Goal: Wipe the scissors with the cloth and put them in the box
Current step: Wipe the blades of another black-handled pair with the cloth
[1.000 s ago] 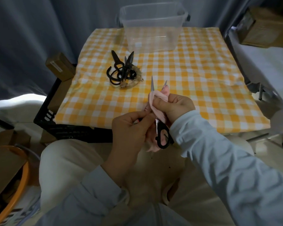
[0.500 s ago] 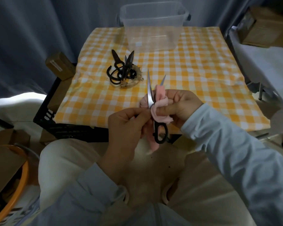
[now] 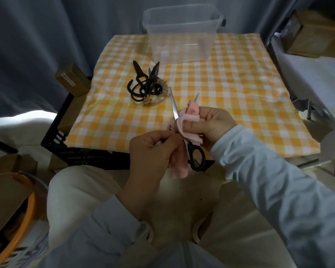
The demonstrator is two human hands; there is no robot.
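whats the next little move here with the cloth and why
Probably draw the pink cloth up and off the tip of the blade it wraps, using the right hand. The left hand holds the scissors open, points up. Only that blade's tip shows above the cloth, while the other blade stands bare. The clear box looks empty.

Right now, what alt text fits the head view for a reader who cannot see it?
A left hand grips open scissors near the handles while the right hand pinches a pink cloth round their blades, above the near edge of a yellow checked table. Behind them lie a heap of dark scissors and a clear box.
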